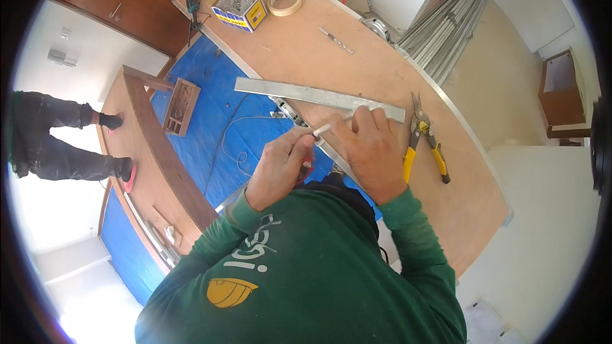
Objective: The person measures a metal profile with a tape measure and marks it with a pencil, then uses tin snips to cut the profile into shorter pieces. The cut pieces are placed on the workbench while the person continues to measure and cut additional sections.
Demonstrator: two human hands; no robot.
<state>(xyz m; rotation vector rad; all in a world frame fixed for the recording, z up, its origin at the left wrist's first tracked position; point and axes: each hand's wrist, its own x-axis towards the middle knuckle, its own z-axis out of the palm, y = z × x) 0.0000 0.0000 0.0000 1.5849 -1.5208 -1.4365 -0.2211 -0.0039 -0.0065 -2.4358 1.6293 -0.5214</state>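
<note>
While left fingers (301,148) and right fingers (346,132) grip a white stick (323,129), a red object's (306,172) partly hidden.

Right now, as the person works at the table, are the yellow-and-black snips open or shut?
Open: the snips lie with their handles spread wide, and the blades look slightly parted at the tips.

Slim white stick (322,130): straight, smooth-looking, spanning the gap between left hand (277,165) and right hand (375,156), fingers pinching both ends.
Stick's pose: slanted, its right end higher in view, partly covered by fingers.
Red object (305,171): tucked beneath the left palm, mostly hidden, kind unclear.
</note>
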